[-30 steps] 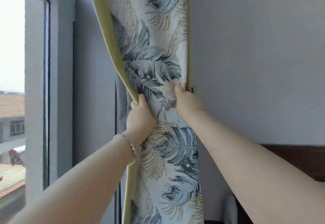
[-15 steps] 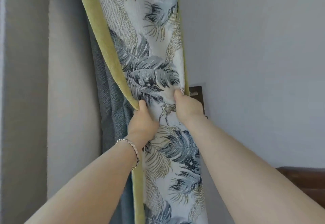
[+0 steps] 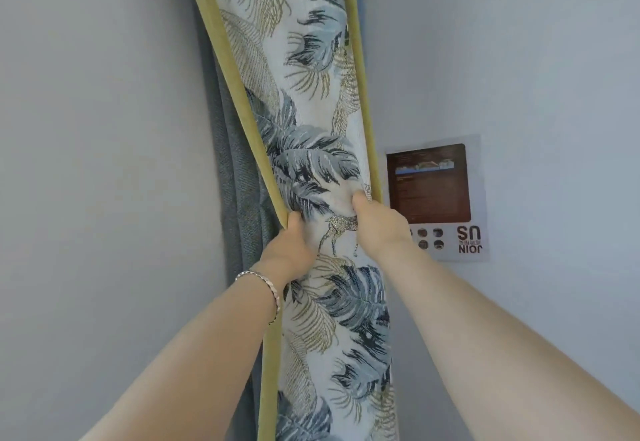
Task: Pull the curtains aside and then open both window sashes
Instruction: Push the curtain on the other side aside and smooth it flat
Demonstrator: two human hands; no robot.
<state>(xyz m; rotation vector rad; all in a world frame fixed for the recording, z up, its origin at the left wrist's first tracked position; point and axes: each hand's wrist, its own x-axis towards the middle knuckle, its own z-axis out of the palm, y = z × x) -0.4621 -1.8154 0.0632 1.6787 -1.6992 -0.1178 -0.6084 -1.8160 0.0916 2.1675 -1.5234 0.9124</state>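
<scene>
Both arms outstretched, left hand (image 3: 287,253) and right hand (image 3: 379,224) in closed grip

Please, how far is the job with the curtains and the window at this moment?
Looks done: the leaf-print curtain is gathered into a narrow bundle against the wall, beside a wall poster.
In hand: the left hand grips its green edge and the right hand clutches the printed fabric.
Left: no window shows in this view, so I cannot tell the state of the sashes; opening both presumably remains.
</scene>
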